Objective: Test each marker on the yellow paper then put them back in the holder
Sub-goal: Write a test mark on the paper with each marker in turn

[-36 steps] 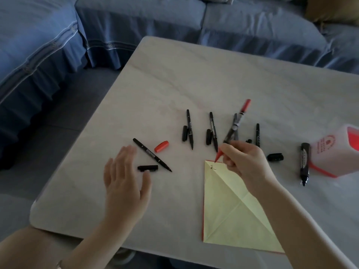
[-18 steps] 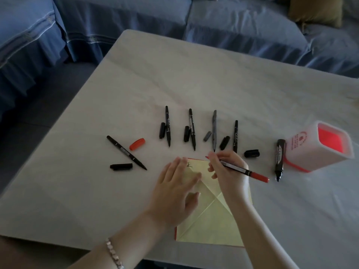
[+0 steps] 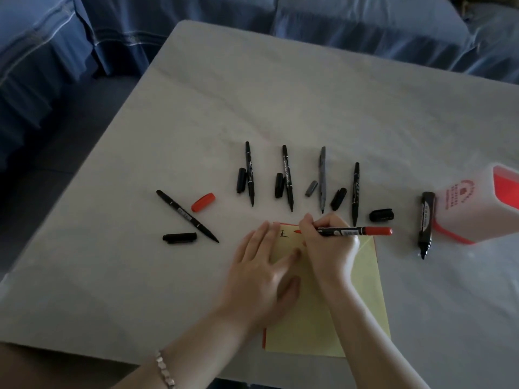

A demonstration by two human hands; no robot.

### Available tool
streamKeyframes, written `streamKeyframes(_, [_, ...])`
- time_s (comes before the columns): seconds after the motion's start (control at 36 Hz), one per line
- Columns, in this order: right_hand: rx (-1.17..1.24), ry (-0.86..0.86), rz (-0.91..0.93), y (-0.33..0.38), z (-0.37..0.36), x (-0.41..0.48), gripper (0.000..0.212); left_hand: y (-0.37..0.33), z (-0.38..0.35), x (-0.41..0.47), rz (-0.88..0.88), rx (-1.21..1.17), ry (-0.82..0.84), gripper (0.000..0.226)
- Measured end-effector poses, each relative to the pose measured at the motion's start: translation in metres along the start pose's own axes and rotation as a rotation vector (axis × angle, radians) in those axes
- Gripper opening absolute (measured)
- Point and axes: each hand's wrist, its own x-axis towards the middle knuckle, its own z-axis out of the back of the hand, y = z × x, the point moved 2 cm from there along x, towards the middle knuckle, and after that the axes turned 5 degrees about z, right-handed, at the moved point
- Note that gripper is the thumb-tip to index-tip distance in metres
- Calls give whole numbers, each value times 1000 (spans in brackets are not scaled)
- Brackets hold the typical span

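The yellow paper [image 3: 362,290] lies at the table's near edge with a small black mark near its top left corner. My left hand [image 3: 264,273] presses flat on the paper's left part, fingers spread. My right hand [image 3: 327,242] grips a red marker [image 3: 354,231], its tip touching the paper's top edge. Its red cap [image 3: 203,202] lies to the left. Several uncapped black markers [image 3: 288,178] lie in a row beyond the paper, each with a cap beside it. The white and red holder [image 3: 477,203] stands at the right edge, partly cut off.
A thick black marker [image 3: 426,223] lies just left of the holder, its cap [image 3: 381,215] nearby. Another black marker [image 3: 186,216] lies slanted at the left with its cap [image 3: 179,237]. A blue sofa [image 3: 337,21] wraps around the table's far and left sides.
My left hand came from the left and settled flat on the paper. My right hand turned the red marker from pointing away to lying rightward, tip down on the paper. The view shifted.
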Motion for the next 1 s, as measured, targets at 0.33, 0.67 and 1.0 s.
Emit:
streamKeyframes(0.33, [-41, 17, 46, -3, -2, 1, 29, -1, 0, 0, 8, -13, 5, 42])
streamKeyframes(0.67, [-35, -12, 74, -5, -1, 1, 29, -1, 1, 1, 15, 7, 11, 43])
streamKeyframes(1.0, [-52, -9, 73, -5, -1, 1, 26, -1, 2, 1, 19, 0, 15, 42])
